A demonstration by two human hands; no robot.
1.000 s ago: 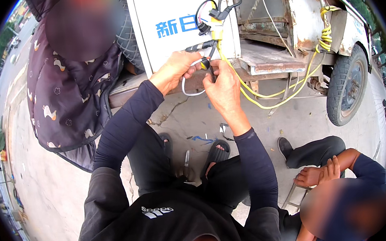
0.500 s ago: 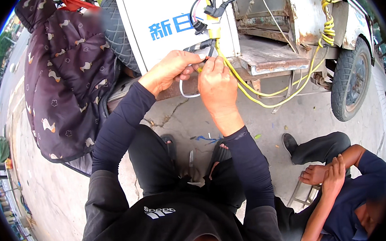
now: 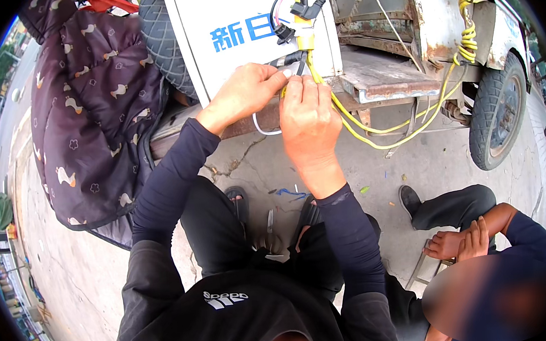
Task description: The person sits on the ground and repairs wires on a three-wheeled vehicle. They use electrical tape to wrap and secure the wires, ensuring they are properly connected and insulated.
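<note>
My left hand (image 3: pixel 245 93) is closed, thumb and fingers pinched on the cable joint below a bundle of black cables (image 3: pixel 301 62). My right hand (image 3: pixel 309 120) is closed beside it, fingertips on the same joint, which is mostly hidden by the fingers. A thin white wire (image 3: pixel 261 131) loops down below them. Above, yellow cable (image 3: pixel 307 41) and black plug connectors (image 3: pixel 285 33) hang over the face of a white box (image 3: pixel 202 68) with blue characters. More yellow cable (image 3: pixel 385 147) loops to the right.
A rusty white cart (image 3: pixel 434 26) with a wheel (image 3: pixel 496 120) is at right. A quilted cover (image 3: pixel 89 126) and tire (image 3: pixel 163 45) are at left. Scissors (image 3: pixel 270 231) lie between my feet. A co-worker (image 3: pixel 468 239) sits at lower right, arms crossed.
My right hand has turned and moved slightly up over the joint, covering more of it. My left hand has shifted slightly up. The co-worker's head has moved.
</note>
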